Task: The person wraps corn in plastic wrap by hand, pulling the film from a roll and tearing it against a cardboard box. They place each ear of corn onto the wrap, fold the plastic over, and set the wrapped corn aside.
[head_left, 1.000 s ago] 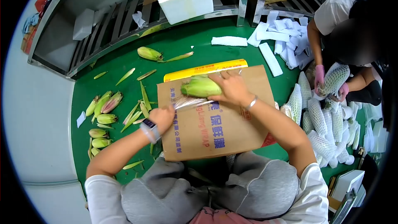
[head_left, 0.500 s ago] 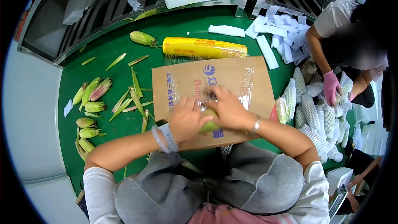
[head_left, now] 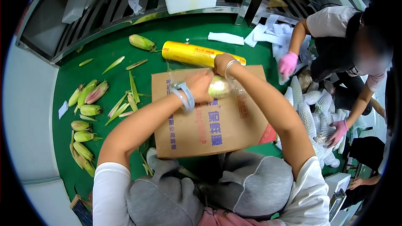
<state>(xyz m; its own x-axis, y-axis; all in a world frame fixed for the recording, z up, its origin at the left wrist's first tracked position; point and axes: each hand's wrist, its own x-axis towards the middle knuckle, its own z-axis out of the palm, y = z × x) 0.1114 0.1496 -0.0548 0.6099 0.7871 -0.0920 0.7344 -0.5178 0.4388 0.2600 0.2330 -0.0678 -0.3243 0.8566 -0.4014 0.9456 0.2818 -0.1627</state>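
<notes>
The corn ear point(head_left: 220, 88) is over the far half of the cardboard box point(head_left: 188, 129), slightly right of the box's middle and short of its far edge. The left hand point(head_left: 202, 84) is against the ear's left end, its grip wrapped round that end with the fingertips partly hidden. The right hand point(head_left: 222, 63) is just beside the ear on its far side, above the box's far edge, fingers curled; I cannot tell whether its grip is pinching film, touching the ear or holding nothing. What counts most is how the ear stands to the yellow roll point(head_left: 184, 53), which rests on the green floor point(head_left: 184, 30) just beyond the box's far edge. The roll's long axis runs roughly left to right along that edge, its right end slanting nearer and passing partly behind the right hand. The ear is foreshortened, but its long axis seems to run left to right as well, roughly along the roll. So the left hand is the nearer to the ear's body, the right hand to the roll. Transparent film point(head_left: 238, 88) glints at the ear's right end. The husk-on ears point(head_left: 91, 109) lie well apart, beyond the box's left edge.
</notes>
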